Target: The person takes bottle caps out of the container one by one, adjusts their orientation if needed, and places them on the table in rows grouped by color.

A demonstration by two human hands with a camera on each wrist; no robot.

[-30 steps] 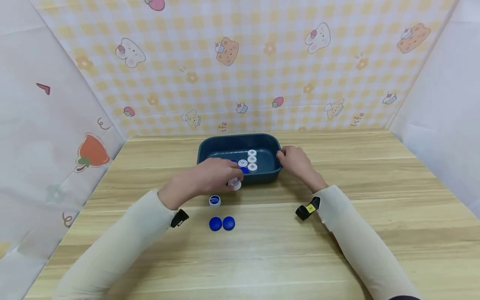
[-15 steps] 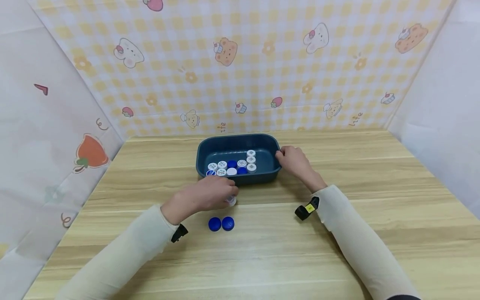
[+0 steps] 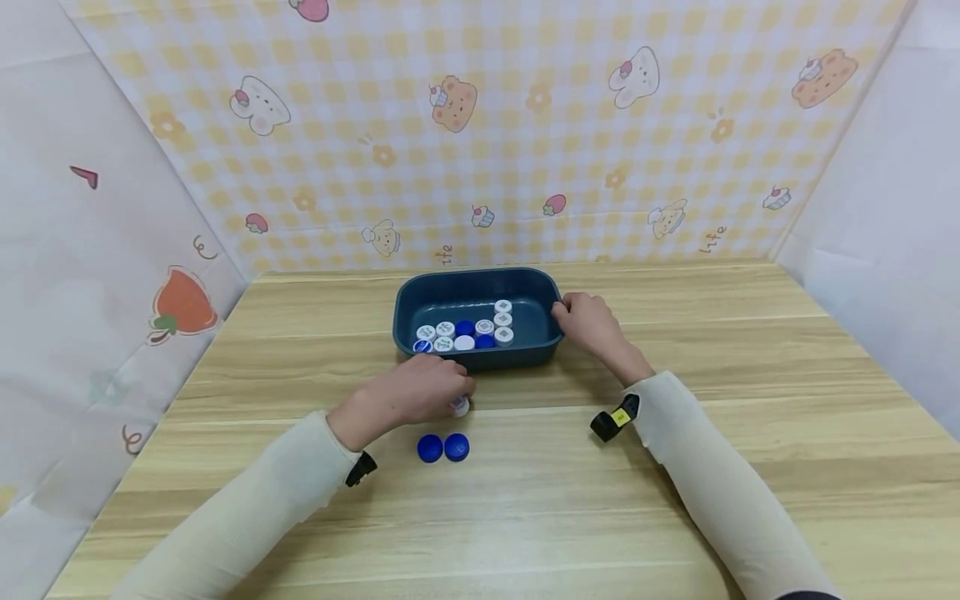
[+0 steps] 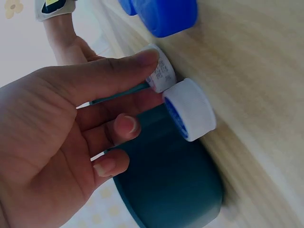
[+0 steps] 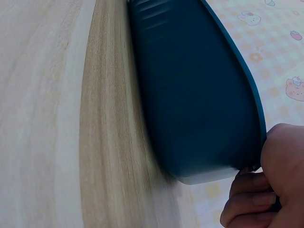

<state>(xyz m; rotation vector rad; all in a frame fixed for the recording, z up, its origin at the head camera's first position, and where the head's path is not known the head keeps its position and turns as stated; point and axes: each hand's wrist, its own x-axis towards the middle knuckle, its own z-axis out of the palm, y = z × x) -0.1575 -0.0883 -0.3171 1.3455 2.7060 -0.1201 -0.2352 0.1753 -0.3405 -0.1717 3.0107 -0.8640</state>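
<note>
Low over the table in front of a dark teal plastic bin [image 3: 510,358], my left hand [image 3: 412,388] pinches a white bottle cap [image 4: 163,73] with grey print between thumb and index finger. Beside it, in the left wrist view, a second white cap [image 4: 191,111] with a blue face stands at the table; the hand hides it in the head view. My right hand [image 3: 592,327] grips the bin's right rim with curled fingers. Several white and blue caps [image 3: 444,344] lie along the bin's front side, with white ones in a column farther right.
Two blue caps [image 3: 443,448] sit side by side on the wooden table [image 3: 540,500], nearer to me than the left hand. A yellow checked cloth [image 3: 525,125] covers the wall behind the bin.
From the bin's front edge, my left hand has come back toward me and down with the cap, now covering the blue-faced cap. The right hand stays on the rim.
</note>
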